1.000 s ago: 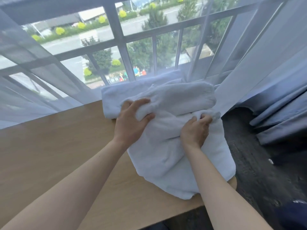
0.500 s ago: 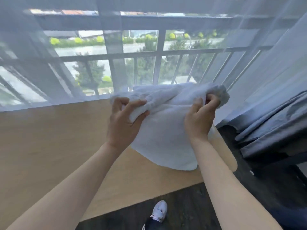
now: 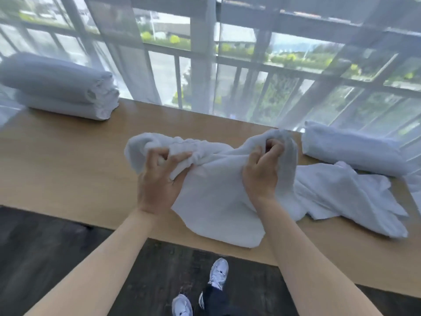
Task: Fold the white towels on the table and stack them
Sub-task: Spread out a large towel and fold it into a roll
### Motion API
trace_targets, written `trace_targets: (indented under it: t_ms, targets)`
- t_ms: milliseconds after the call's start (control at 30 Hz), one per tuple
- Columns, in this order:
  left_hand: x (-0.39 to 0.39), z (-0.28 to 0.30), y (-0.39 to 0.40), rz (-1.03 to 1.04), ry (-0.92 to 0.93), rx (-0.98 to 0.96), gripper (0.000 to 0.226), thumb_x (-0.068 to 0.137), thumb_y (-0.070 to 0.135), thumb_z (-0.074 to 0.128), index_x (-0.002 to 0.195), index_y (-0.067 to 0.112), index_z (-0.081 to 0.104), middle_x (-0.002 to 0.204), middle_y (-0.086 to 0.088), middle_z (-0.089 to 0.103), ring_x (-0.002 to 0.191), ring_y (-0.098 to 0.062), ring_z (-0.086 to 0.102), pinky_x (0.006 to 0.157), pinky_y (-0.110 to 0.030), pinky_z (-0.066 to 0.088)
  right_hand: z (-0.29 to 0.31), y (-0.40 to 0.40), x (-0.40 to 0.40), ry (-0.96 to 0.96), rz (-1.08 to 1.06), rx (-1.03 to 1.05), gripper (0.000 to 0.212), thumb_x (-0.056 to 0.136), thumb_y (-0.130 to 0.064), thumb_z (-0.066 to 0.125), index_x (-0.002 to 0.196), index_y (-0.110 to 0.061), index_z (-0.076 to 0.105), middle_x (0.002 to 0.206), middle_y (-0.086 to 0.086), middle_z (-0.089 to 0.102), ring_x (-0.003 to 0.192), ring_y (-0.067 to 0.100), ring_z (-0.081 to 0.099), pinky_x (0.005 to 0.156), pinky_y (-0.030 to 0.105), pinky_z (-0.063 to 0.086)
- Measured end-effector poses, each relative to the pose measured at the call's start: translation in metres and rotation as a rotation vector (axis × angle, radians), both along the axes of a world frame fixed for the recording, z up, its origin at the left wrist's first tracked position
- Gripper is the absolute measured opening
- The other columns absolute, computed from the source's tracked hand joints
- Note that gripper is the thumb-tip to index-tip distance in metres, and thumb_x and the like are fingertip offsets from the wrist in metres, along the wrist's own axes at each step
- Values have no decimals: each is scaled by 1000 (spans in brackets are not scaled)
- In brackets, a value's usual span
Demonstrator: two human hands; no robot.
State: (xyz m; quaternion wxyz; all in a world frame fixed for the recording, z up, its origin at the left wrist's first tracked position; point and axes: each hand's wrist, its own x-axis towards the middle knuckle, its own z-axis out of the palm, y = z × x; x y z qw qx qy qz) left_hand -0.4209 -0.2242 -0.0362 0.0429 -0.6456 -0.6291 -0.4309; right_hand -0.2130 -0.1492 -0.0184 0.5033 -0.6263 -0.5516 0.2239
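from the head camera, looking down over a long wooden table (image 3: 68, 160) set against a window hung with a sheer curtain (image 3: 127, 65). both bare arms reach forward over the near edge. the left hand (image 3: 159, 181) has its fingers curled into a bunched upper edge of a white towel (image 3: 216, 201), thumb and fingers pinching the gathered cloth. the right hand (image 3: 262, 174) grips the same edge further right, fingers curled tight round a raised fold, knuckles toward the camera. the towel is lifted between the two hands along that edge, while its lower part drapes down onto the table near the front edge, and a crumpled length of white cloth trails off to the right across the tabletop; whether that is one towel or two i cannot tell. at the far left of the table sits a stack of folded towels (image 3: 61, 87), rolled edges facing right. at the far right, near the window, lies another folded towel (image 3: 350, 147), just beyond the crumpled cloth. below the table edge, on a dark floor (image 3: 45, 247), two white shoes (image 3: 218, 273) show.
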Motion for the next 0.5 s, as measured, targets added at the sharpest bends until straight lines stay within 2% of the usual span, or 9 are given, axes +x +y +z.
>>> trace_targets:
  t_ms: [100, 233, 300, 400, 500]
  targets:
    - [-38, -23, -5, 122, -38, -108, 30, 88, 40, 71, 116, 35, 61, 110, 2, 38, 83, -11, 49, 55, -30, 44, -22, 13, -48, -15, 93, -77, 13, 100, -15, 41, 108, -21, 33, 97, -5, 50, 80, 17, 49, 69, 26, 33]
    - [-74, -48, -1, 236, -49, -223, 30, 89, 45, 64, 119, 37, 59, 112, 1, 38, 91, -2, 33, 61, -33, 43, -45, 37, -96, -72, 225, -183, 11, 100, -17, 41, 108, -20, 33, 101, 2, 53, 85, 25, 52, 72, 31, 36]
    - [-93, -61, 7, 270, -38, -278, 32, 89, 49, 60, 120, 40, 59, 111, 8, 33, 93, 0, 30, 64, -33, 42, -56, 52, -114, -72, 282, -221, 10, 100, -17, 41, 106, -19, 33, 101, 5, 53, 87, 26, 53, 73, 32, 37]
    - [-122, -83, 24, 327, -91, -496, 36, 89, 50, 62, 124, 44, 56, 112, 19, 25, 96, -2, 32, 72, -38, 46, -81, 69, -130, -101, 319, -314, 9, 102, -18, 41, 109, -15, 37, 103, 5, 54, 91, 28, 54, 75, 35, 40]
    - [-149, -100, 36, 312, -195, -732, 44, 91, 53, 63, 132, 44, 52, 115, 19, 35, 101, -10, 43, 82, -36, 43, -107, 85, -138, -139, 328, -469, 9, 102, -19, 41, 108, -19, 36, 107, 3, 54, 100, 30, 55, 84, 40, 44]
